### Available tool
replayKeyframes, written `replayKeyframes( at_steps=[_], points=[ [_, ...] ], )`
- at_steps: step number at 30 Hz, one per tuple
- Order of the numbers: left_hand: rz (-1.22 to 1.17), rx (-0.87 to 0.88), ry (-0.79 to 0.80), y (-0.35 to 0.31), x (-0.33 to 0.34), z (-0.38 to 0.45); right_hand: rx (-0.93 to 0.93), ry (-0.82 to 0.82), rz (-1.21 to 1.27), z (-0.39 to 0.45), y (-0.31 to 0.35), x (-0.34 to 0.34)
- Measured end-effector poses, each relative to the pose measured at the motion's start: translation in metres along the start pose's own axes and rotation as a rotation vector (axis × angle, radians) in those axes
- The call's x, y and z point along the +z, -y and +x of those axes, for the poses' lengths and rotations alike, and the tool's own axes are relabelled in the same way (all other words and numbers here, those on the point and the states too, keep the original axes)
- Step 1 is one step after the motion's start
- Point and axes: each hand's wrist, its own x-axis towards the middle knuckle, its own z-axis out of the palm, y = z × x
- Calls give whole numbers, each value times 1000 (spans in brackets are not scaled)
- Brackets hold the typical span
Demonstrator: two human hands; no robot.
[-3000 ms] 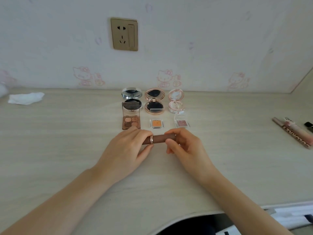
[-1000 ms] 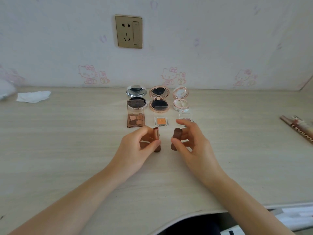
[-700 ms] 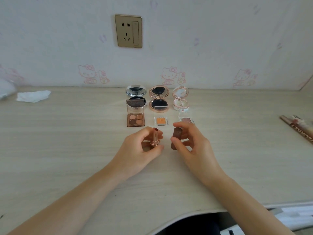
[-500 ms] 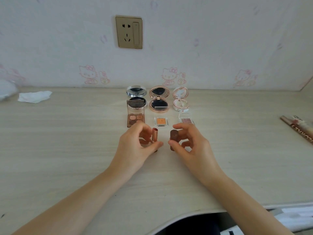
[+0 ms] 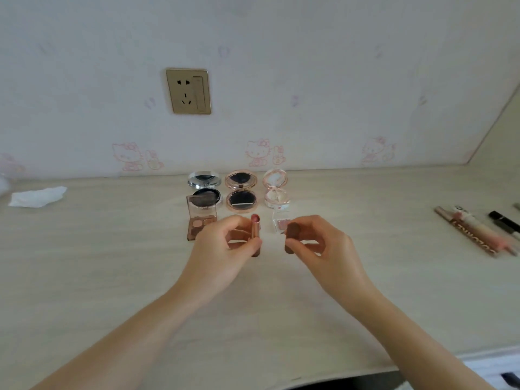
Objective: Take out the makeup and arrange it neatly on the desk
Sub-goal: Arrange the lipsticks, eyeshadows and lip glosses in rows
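My left hand (image 5: 222, 249) pinches an uncapped rose-gold lipstick (image 5: 255, 230) upright above the desk, its pink tip showing at the top. My right hand (image 5: 323, 249) holds the brown lipstick cap (image 5: 292, 235) a short gap to the right of it. Behind my hands stand three open round compacts: silver (image 5: 203, 187), rose-gold (image 5: 241, 190) and pale pink (image 5: 276, 190). A brown eyeshadow palette (image 5: 200, 218) lies open in front of the silver one. A small clear pan (image 5: 281, 223) peeks out behind my right fingers.
Several makeup tubes and pens (image 5: 475, 230) lie at the desk's right side. A crumpled white tissue (image 5: 38, 196) sits at the far left. A wall socket (image 5: 188, 91) is above the compacts. The desk's front edge (image 5: 422, 358) curves near my right forearm.
The closed brown lipstick was pulled apart: my left hand kept the tube, my right the cap. The tube now stands upright with its pink tip raised, and both hands lifted slightly.
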Motion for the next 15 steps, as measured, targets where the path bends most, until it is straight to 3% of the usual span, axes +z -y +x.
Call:
replayKeyframes(
  at_steps=[7,15],
  points=[
    [66,84,52,-40,45,66,29,-121,-67,43,-10,-54],
    [238,-39,83,-48,103,145,120,-193,-79,101,-43,-84]
  ],
)
